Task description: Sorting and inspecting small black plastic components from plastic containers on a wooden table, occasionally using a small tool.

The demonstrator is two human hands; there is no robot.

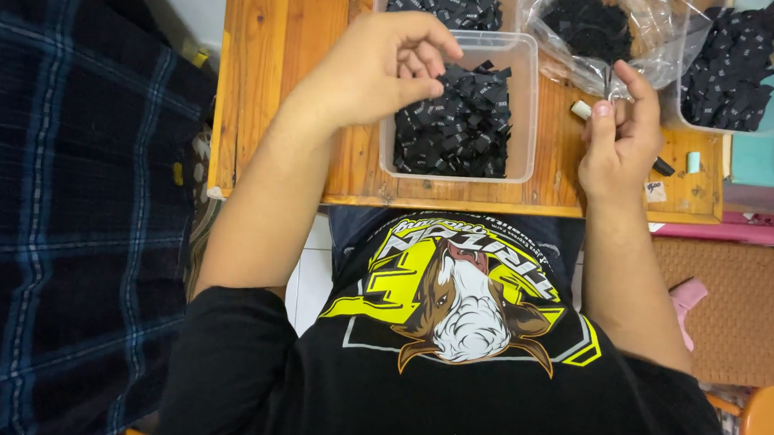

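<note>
Head view: left hand [380, 65] pinching black labels [454, 123] over clear tub [523, 109] near tabletop [270, 76] front edge; right hand [620, 133] pinching small item, unidentifiable.

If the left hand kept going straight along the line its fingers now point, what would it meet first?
Most likely the black fabric labels piled in the clear plastic tub. The left hand hovers over the tub's left edge, fingertips curled down and rightward toward the pile. Its height above the pile is unclear.

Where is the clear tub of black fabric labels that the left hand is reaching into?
The clear tub sits mid-table on the wooden table, under the left hand, with the right hand to its right.
</note>
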